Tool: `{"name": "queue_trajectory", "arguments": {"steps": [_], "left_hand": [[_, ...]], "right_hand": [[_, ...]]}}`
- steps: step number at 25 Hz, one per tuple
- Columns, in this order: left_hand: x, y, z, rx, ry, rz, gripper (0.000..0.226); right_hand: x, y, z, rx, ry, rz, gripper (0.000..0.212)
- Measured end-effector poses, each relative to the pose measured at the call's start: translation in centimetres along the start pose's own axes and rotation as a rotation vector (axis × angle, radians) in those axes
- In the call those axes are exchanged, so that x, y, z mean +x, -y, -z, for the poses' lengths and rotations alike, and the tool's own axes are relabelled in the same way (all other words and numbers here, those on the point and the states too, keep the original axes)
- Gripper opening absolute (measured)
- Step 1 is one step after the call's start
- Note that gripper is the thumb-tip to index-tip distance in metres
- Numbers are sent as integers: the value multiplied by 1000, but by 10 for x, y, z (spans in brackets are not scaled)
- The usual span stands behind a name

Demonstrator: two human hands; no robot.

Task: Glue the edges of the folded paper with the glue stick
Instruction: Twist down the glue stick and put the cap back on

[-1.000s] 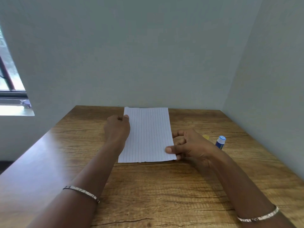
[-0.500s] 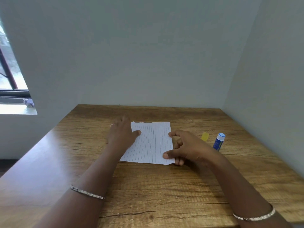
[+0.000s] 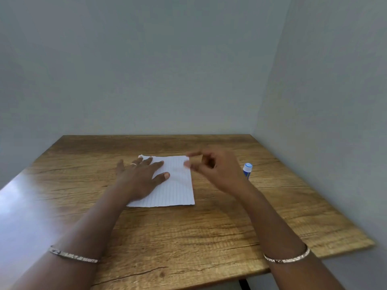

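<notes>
A folded sheet of white lined paper [image 3: 176, 189] lies flat in the middle of the wooden table [image 3: 209, 237]. My left hand [image 3: 142, 176] rests on its left half with fingers spread flat, pressing it down. My right hand [image 3: 213, 168] hovers blurred above the paper's far right corner, fingers loosely curled, holding nothing. A glue stick with a blue and white cap [image 3: 247, 170] stands on the table just right of my right hand, partly hidden by it.
Grey walls close the table in at the back and on the right. The table's near edge runs along the bottom of the view and its right edge slants off at the right. Both wrists wear thin bracelets.
The paper now lies folded to half length. My left hand slid flat onto its left half. My right hand let go of the paper's right edge and rose above its far corner.
</notes>
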State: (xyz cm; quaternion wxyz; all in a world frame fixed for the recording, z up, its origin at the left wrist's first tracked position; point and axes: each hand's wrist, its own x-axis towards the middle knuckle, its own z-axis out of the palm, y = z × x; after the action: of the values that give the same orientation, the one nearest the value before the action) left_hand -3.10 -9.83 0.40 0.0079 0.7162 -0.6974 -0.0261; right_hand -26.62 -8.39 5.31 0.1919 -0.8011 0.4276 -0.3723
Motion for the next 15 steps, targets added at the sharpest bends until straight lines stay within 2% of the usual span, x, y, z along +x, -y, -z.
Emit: {"name": "queue_trajectory", "arguments": {"steps": [1, 3, 5, 7, 9, 11, 13, 15], "left_hand": [[-1, -2, 1, -3, -49, -2, 69], [-1, -5, 3, -30, -159, 0, 65], [-2, -10, 6, -59, -295, -2, 59], [-1, -15, 11, -93, -440, -38, 53], [-2, -20, 10, -130, -532, -98, 46], [-4, -26, 9, -160, -570, -148, 42], [-4, -29, 9, -199, -575, -185, 38], [-3, -29, 7, -230, -592, -226, 36]], "right_hand": [[-2, -2, 8, 67, -223, 49, 17], [-11, -10, 25, 84, -590, 74, 12], [-27, -25, 39, 131, -742, -21, 7], [-41, -39, 50, 148, -716, -200, 22], [-51, -54, 52, 145, -596, -391, 41], [-57, -62, 48, 104, -454, -481, 51], [-60, -69, 44, 40, -292, -487, 49], [-59, -71, 41, -52, -204, -474, 35]]}}
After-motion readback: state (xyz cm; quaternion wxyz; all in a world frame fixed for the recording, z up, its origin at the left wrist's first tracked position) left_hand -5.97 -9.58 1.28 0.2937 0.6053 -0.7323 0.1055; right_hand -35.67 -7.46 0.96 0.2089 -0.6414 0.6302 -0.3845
